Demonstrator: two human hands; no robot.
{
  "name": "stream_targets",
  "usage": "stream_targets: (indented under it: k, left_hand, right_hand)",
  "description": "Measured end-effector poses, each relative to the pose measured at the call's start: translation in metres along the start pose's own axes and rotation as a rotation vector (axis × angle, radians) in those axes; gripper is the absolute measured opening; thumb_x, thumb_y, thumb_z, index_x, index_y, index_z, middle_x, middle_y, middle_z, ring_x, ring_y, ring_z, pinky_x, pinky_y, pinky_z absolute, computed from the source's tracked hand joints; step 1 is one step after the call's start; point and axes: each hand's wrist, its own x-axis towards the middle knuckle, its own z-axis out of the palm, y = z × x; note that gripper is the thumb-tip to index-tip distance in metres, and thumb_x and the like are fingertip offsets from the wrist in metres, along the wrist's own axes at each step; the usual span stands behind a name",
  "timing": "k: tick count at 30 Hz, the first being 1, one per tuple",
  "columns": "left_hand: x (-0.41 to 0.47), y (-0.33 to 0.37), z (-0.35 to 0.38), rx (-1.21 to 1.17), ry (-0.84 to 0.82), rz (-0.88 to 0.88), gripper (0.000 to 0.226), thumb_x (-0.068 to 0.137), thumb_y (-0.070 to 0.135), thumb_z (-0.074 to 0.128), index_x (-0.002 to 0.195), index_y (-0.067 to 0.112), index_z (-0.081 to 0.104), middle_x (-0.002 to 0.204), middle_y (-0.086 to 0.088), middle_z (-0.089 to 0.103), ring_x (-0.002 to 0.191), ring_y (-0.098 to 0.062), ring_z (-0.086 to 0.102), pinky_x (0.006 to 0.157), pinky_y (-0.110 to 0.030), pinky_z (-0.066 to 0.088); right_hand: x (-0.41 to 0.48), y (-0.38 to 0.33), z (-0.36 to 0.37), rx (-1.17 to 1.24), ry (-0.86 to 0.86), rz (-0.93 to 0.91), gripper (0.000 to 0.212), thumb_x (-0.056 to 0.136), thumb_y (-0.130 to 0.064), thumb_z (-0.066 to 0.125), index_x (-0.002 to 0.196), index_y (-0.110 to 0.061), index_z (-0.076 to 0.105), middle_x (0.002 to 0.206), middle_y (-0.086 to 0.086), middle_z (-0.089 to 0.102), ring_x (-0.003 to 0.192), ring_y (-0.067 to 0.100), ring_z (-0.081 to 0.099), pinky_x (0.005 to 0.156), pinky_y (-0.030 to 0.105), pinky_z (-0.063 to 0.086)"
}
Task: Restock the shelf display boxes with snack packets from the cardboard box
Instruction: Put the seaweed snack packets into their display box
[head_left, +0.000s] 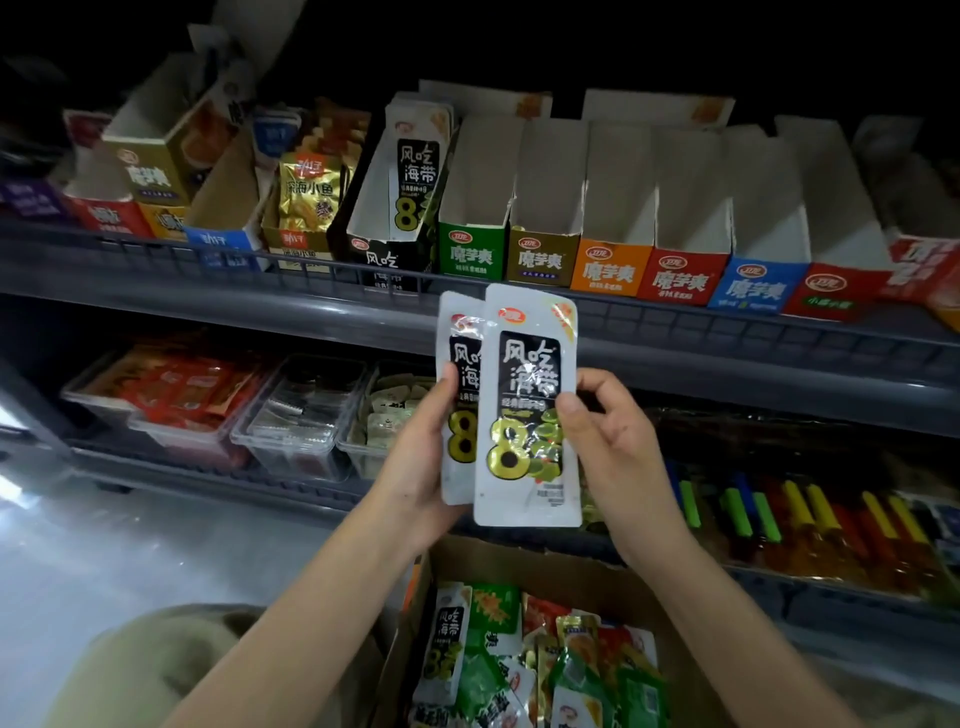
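While both hands are raised in front of the grey metal shelf edge (727, 332), the left hand (415, 457) grips the rear white-and-black foil snack packet (457, 364) with its thumb laid across the face. The right hand (613, 447) pinches the right edge of the front white-and-black foil snack packet (527, 415), which overlaps the rear one. Both packets stand upright just below the black cardboard display box (382, 260) on the upper shelf, which contains matching packets (418, 171); below the forearms, the open brown cardboard box (571, 571) holds a mixed pile of green, red and white packets (545, 654).
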Motion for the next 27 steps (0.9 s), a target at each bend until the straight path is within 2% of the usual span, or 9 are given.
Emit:
stream_targets:
  k: [3, 8, 11, 13, 16, 17, 19, 22, 27]
  left_hand:
    - [0.001, -0.002, 0.003, 0.174, 0.102, 0.039, 0.051, 0.082, 0.057, 0.041, 0.108, 0.020, 0.066, 0.100, -0.007, 0.073, 0.091, -0.022, 0.070, 0.075, -0.037, 0.053]
    - [0.000, 0.002, 0.013, 0.251, 0.105, 0.106, 0.044, 0.087, 0.060, 0.032, 0.099, 0.032, 0.064, 0.093, 0.000, 0.074, 0.085, -0.018, 0.071, 0.076, -0.039, 0.055]
    - [0.001, 0.001, 0.013, 0.398, 0.091, 0.249, 0.026, 0.073, 0.036, 0.064, 0.097, 0.024, 0.066, 0.092, 0.002, 0.074, 0.089, -0.017, 0.070, 0.077, -0.031, 0.057]
    - [0.003, 0.003, 0.011, 0.465, 0.076, 0.345, 0.022, 0.073, 0.025, 0.068, 0.095, 0.023, 0.066, 0.091, 0.006, 0.074, 0.090, -0.013, 0.069, 0.078, -0.024, 0.055]
    - [0.005, 0.013, 0.007, 0.650, 0.057, 0.516, 0.025, 0.079, 0.012, 0.071, 0.099, 0.025, 0.062, 0.091, 0.008, 0.072, 0.089, -0.006, 0.067, 0.074, -0.020, 0.053]
    - [0.007, 0.017, 0.004, 0.794, 0.076, 0.594, 0.029, 0.078, 0.013, 0.073, 0.101, 0.026, 0.060, 0.093, 0.007, 0.070, 0.088, -0.006, 0.065, 0.074, -0.024, 0.054]
    - [0.007, 0.025, -0.001, 1.057, 0.105, 0.695, 0.033, 0.074, 0.023, 0.077, 0.101, 0.023, 0.058, 0.093, 0.005, 0.065, 0.087, -0.010, 0.062, 0.074, -0.037, 0.054]
    - [0.005, 0.036, -0.005, 1.072, 0.139, 0.748, 0.036, 0.072, 0.021, 0.079, 0.100, 0.014, 0.057, 0.088, 0.000, 0.063, 0.081, -0.015, 0.062, 0.070, -0.047, 0.053]
    - [0.016, 0.056, -0.019, 1.091, 0.314, 0.910, 0.045, 0.072, 0.027, 0.075, 0.101, 0.026, 0.040, 0.104, 0.008, 0.053, 0.090, 0.001, 0.057, 0.072, -0.019, 0.051]
  right_hand:
    - [0.004, -0.001, 0.004, -0.129, -0.030, 0.007, 0.012, 0.090, -0.024, 0.052, 0.099, -0.017, 0.048, 0.080, -0.003, 0.074, 0.071, 0.012, 0.071, 0.055, 0.023, 0.054]
    - [0.010, 0.001, 0.006, -0.388, 0.007, -0.041, 0.009, 0.093, -0.031, 0.052, 0.090, -0.030, 0.044, 0.070, 0.010, 0.070, 0.063, 0.024, 0.068, 0.058, 0.046, 0.055]
    - [0.013, -0.004, 0.005, -0.498, 0.000, -0.093, 0.014, 0.089, -0.039, 0.055, 0.087, -0.030, 0.044, 0.053, 0.007, 0.059, 0.045, 0.021, 0.050, 0.048, 0.038, 0.042]
    - [0.018, -0.007, 0.004, -0.548, 0.015, -0.096, 0.018, 0.087, -0.041, 0.057, 0.089, -0.030, 0.043, 0.051, 0.001, 0.054, 0.043, 0.010, 0.042, 0.048, 0.033, 0.036]
    - [0.028, -0.017, 0.005, -0.438, 0.007, -0.078, 0.018, 0.088, -0.028, 0.059, 0.099, -0.034, 0.046, 0.078, -0.006, 0.064, 0.064, 0.006, 0.062, 0.060, 0.032, 0.053]
    - [0.031, -0.023, 0.006, -0.344, -0.017, -0.044, 0.020, 0.090, -0.020, 0.058, 0.102, -0.033, 0.048, 0.084, -0.006, 0.064, 0.069, 0.005, 0.065, 0.060, 0.028, 0.055]
    - [0.034, -0.035, 0.010, -0.120, -0.102, 0.047, 0.017, 0.089, -0.015, 0.058, 0.103, -0.022, 0.052, 0.079, -0.006, 0.062, 0.052, 0.001, 0.059, 0.046, 0.013, 0.045]
    - [0.042, -0.044, 0.019, -0.133, -0.201, -0.016, 0.032, 0.071, -0.024, 0.069, 0.099, -0.016, 0.055, 0.068, -0.006, 0.066, 0.046, 0.002, 0.056, 0.043, 0.012, 0.040]
    - [0.064, -0.047, 0.041, -0.259, -0.190, -0.269, 0.018, 0.081, -0.008, 0.068, 0.095, -0.019, 0.064, 0.071, -0.014, 0.069, 0.061, -0.002, 0.061, 0.055, 0.009, 0.045]
